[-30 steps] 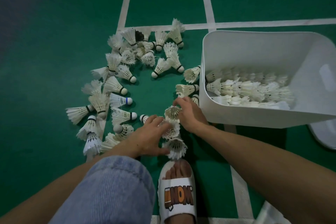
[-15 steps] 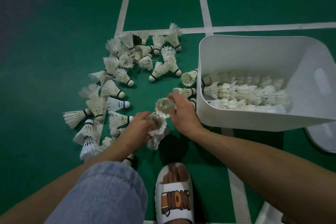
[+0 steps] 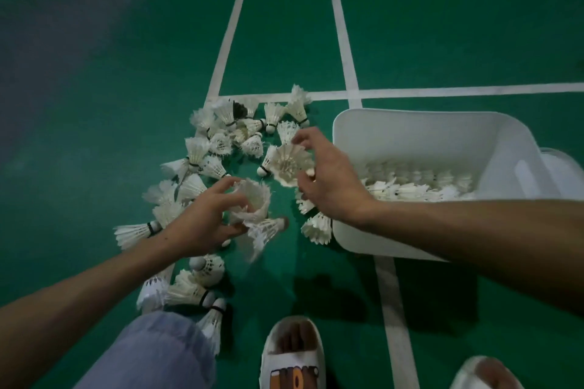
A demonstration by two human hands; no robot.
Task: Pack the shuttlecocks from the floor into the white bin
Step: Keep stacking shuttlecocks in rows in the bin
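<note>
**Nesting shuttlecocks before binning**

Holding a short stack (image 3: pixel 252 215), the left hand (image 3: pixel 202 224) should steady it while the right hand (image 3: pixel 328 186), closed on one shuttlecock (image 3: pixel 289 164), slots it in cork-first. White bin (image 3: pixel 347 237) at three o'clock; loose shuttlecocks (image 3: pixel 221 142) at eleven.

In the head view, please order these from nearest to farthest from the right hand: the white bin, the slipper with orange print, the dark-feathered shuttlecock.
1. white bin, just right of the right hand.
2. dark-feathered shuttlecock, up-left in the pile.
3. slipper with orange print, bottom edge.

Dim, soft, wide-angle warp, motion blur mid-frame.
</note>
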